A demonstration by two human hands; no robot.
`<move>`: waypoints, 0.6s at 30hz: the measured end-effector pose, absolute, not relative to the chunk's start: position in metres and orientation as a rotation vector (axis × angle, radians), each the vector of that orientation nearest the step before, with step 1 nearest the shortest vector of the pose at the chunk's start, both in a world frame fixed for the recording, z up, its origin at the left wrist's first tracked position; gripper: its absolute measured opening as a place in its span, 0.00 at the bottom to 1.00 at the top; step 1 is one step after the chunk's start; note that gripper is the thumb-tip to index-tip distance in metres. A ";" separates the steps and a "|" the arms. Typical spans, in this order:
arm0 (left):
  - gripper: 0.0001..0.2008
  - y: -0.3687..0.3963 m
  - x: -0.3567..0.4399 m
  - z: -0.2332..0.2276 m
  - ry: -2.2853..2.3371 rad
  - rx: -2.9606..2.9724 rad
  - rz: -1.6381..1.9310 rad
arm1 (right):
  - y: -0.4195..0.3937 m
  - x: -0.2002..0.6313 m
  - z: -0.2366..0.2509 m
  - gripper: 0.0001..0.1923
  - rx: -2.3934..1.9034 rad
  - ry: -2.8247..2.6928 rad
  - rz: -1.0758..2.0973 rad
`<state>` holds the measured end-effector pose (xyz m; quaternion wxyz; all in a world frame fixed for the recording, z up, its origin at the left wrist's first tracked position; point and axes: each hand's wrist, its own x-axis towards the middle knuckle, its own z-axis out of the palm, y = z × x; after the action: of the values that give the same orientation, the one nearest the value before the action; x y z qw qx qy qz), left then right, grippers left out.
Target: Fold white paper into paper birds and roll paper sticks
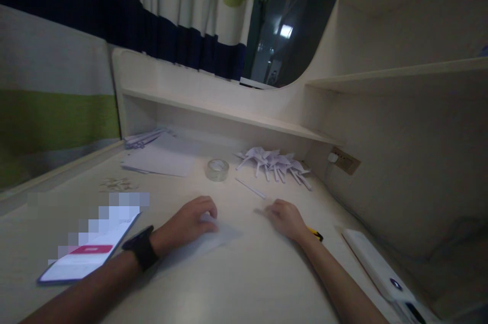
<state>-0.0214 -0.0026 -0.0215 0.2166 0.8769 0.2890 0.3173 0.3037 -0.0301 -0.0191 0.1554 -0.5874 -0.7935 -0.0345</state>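
My left hand (pixel 190 222), with a black watch on the wrist, presses down on a white sheet of paper (pixel 217 237) lying on the pale desk (pixel 244 283). Its fingers curl over the paper's far edge. My right hand (pixel 284 217) rests on the desk just right of the sheet, fingers bent and touching the paper's far corner. Beyond the hands lie a thin white paper strip (pixel 249 188), a roll of clear tape (pixel 217 169) and a pile of folded white paper cranes (pixel 276 161).
A phone (pixel 89 253) with a lit screen lies at the left. A stack of white paper (pixel 160 159) sits at the back left. A yellow-and-black tool (pixel 315 234) peeks out by my right wrist. A white device (pixel 377 263) lies at the right. A wall socket (pixel 345 160) and shelves border the desk.
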 end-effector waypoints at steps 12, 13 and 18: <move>0.10 -0.036 -0.014 0.018 0.302 2.663 1.102 | -0.039 0.223 -0.001 0.32 -1.212 -1.646 1.310; 0.11 -0.044 -0.012 0.021 0.295 2.755 1.137 | -0.038 0.218 0.003 0.31 -1.206 -1.649 1.395; 0.13 -0.088 0.000 0.029 0.267 3.058 1.309 | -0.039 0.199 0.012 0.27 -1.191 -1.681 1.540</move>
<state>0.0000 -0.0879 0.0286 -0.0974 0.9120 0.0795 0.3904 0.1991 -0.0393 0.0117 0.2811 -0.4444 -0.6271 0.5746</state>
